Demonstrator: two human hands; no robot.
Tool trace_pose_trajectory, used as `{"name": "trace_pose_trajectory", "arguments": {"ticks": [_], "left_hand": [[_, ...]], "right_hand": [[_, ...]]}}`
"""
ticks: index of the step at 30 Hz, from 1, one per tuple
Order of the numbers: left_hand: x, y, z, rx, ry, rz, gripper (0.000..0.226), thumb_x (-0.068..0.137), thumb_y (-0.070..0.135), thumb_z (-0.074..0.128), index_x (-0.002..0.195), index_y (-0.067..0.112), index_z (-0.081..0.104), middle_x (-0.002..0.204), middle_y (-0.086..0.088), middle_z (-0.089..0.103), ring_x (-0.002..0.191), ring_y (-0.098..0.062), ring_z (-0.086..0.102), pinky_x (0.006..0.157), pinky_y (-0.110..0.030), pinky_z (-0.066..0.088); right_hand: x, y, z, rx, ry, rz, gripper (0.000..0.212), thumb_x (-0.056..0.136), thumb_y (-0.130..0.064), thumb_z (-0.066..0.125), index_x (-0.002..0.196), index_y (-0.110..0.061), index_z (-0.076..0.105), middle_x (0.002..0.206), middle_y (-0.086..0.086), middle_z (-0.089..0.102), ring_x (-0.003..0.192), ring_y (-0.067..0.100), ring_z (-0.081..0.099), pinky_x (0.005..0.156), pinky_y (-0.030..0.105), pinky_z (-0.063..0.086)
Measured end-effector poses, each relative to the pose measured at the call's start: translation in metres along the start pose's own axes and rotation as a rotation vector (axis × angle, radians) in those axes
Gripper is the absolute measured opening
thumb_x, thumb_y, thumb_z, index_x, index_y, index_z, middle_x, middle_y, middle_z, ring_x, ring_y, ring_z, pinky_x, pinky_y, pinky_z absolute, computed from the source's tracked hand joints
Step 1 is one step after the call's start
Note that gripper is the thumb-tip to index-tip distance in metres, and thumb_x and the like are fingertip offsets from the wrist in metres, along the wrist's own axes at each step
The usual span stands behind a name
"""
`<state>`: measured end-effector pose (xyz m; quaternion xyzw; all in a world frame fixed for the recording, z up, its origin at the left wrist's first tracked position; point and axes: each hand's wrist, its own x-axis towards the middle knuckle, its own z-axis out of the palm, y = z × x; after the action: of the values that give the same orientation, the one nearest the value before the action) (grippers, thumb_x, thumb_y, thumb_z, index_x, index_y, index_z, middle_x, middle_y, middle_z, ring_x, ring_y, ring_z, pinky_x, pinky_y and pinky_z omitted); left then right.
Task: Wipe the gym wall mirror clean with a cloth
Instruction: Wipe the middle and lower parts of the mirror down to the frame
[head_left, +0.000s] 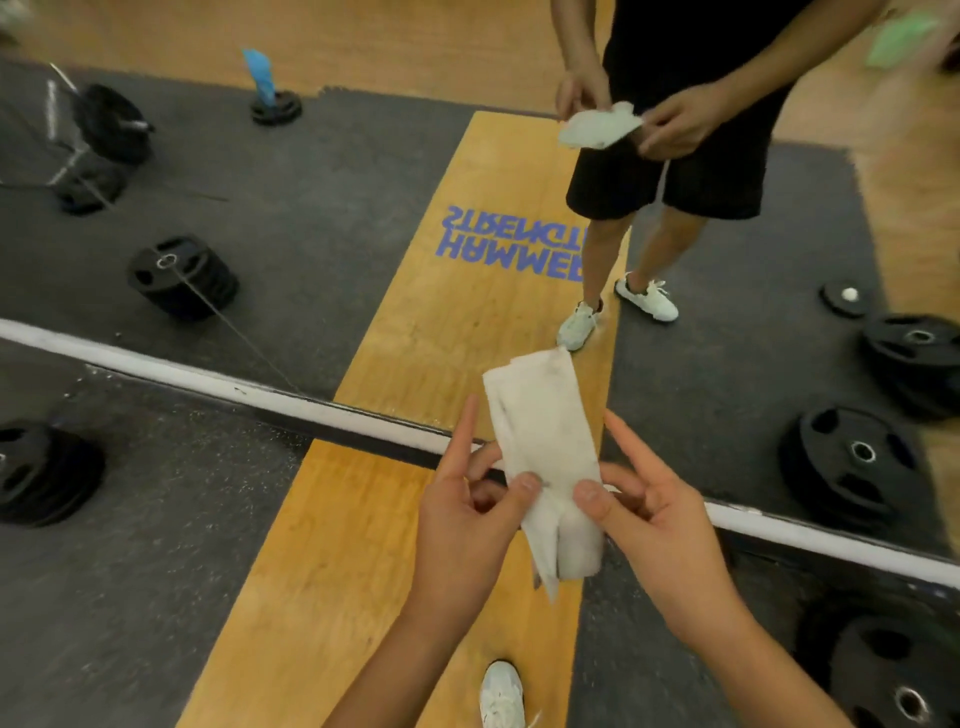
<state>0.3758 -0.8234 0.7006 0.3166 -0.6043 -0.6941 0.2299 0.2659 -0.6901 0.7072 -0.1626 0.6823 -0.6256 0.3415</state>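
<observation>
Two hands pinch a folded, grubby cloth before the mirror's lower edge.

The cloth (545, 447) is white, folded into a long strip and streaked with grey smudges; its upper end stands up, and its lower end hangs in loose layers below the thumbs. The left hand (467, 514) pinches its left edge with the thumb on the front and the forefinger pointing straight up, clear of the fabric. The right hand (657, 535) grips the right edge likewise, forefinger raised. The hands are close together with the cloth between them, held in the air over the platform (337, 571) and in front of the mirror (322, 218), which reflects the same grip. Plates (41, 473) lie on the dark mat.
</observation>
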Motion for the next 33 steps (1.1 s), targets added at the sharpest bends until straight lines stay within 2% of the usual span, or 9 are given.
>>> {"name": "trace_pose_trajectory", "arguments": {"ticks": [3,6,9,13,18,23,27,31,33], "left_hand": [[-0.003,0.012,0.021,0.059,-0.129,0.021,0.090,0.091,-0.009,0.069,0.155,0.040,0.027,0.121,0.016,0.074,0.064,-0.011,0.052,0.066,-0.027,0.054],[-0.018,0.025,0.049,0.079,-0.255,-0.012,0.083,0.093,-0.007,0.069,0.155,0.035,0.033,0.121,0.008,0.076,0.082,-0.027,0.063,0.078,-0.045,0.061],[-0.044,0.037,0.082,0.032,-0.360,-0.038,0.057,0.096,-0.004,0.066,0.139,0.032,0.052,0.113,0.005,0.078,0.100,-0.020,0.074,0.079,-0.036,0.063],[-0.078,0.047,0.124,-0.007,-0.458,-0.026,0.037,0.100,-0.007,0.056,0.127,0.016,0.066,0.114,0.001,0.078,0.106,-0.018,0.074,0.083,-0.029,0.060],[-0.121,0.059,0.168,-0.013,-0.525,0.010,0.033,0.101,-0.006,0.055,0.119,0.015,0.072,0.111,-0.003,0.079,0.101,-0.019,0.074,0.083,-0.032,0.060],[-0.157,0.064,0.193,-0.020,-0.587,0.055,0.037,0.101,-0.008,0.052,0.098,0.016,0.080,0.114,-0.004,0.078,0.108,-0.020,0.073,0.084,-0.029,0.058],[-0.180,0.069,0.203,-0.182,-0.638,0.007,0.043,0.097,-0.002,0.041,0.100,0.012,0.081,0.119,-0.015,0.075,0.106,-0.027,0.072,0.082,-0.031,0.058],[-0.201,0.067,0.213,-0.077,-0.558,0.025,0.014,0.092,0.015,0.068,0.090,0.024,0.079,0.104,-0.006,0.074,0.091,-0.015,0.068,0.075,-0.028,0.054],[-0.208,0.063,0.217,0.036,-0.539,0.056,0.024,0.085,0.007,0.080,0.094,0.029,0.075,0.107,-0.004,0.069,0.089,-0.016,0.068,0.073,-0.030,0.055]], "right_hand": [[-0.016,-0.007,-0.022,0.139,0.073,0.033,0.076,0.077,-0.055,0.080,0.142,-0.025,0.056,0.111,0.003,0.078,0.108,0.024,0.074,0.091,0.042,0.061],[-0.040,-0.014,-0.056,0.109,0.133,0.008,0.032,0.095,-0.021,0.066,0.127,-0.021,0.068,0.106,0.002,0.079,0.102,0.023,0.075,0.088,0.040,0.062],[-0.074,-0.019,-0.092,0.109,0.196,-0.020,0.025,0.099,-0.010,0.063,0.118,-0.021,0.074,0.106,0.007,0.078,0.103,0.031,0.074,0.082,0.042,0.064],[-0.119,-0.027,-0.133,0.162,0.273,-0.075,0.030,0.097,-0.011,0.064,0.117,-0.029,0.078,0.108,0.023,0.069,0.106,0.045,0.066,0.086,0.061,0.059],[-0.176,-0.039,-0.176,0.299,0.252,-0.093,0.031,0.100,-0.004,0.056,0.123,-0.016,0.073,0.118,0.009,0.076,0.108,0.026,0.073,0.081,0.043,0.063],[-0.219,-0.040,-0.207,0.356,0.229,-0.107,0.041,0.100,0.005,0.050,0.085,-0.016,0.082,0.099,0.007,0.076,0.093,0.020,0.072,0.074,0.032,0.060],[-0.243,-0.040,-0.224,0.450,0.190,-0.149,0.036,0.098,0.003,0.049,0.086,-0.008,0.081,0.104,0.008,0.073,0.100,0.022,0.070,0.079,0.028,0.058],[-0.260,-0.034,-0.229,0.274,0.225,-0.193,0.025,0.093,0.005,0.064,0.089,-0.014,0.080,0.114,-0.003,0.069,0.100,0.014,0.067,0.082,0.026,0.052],[-0.265,-0.032,-0.231,0.200,0.248,-0.219,0.036,0.090,0.017,0.060,0.092,-0.014,0.078,0.118,-0.005,0.069,0.099,0.012,0.069,0.080,0.025,0.054]]}}
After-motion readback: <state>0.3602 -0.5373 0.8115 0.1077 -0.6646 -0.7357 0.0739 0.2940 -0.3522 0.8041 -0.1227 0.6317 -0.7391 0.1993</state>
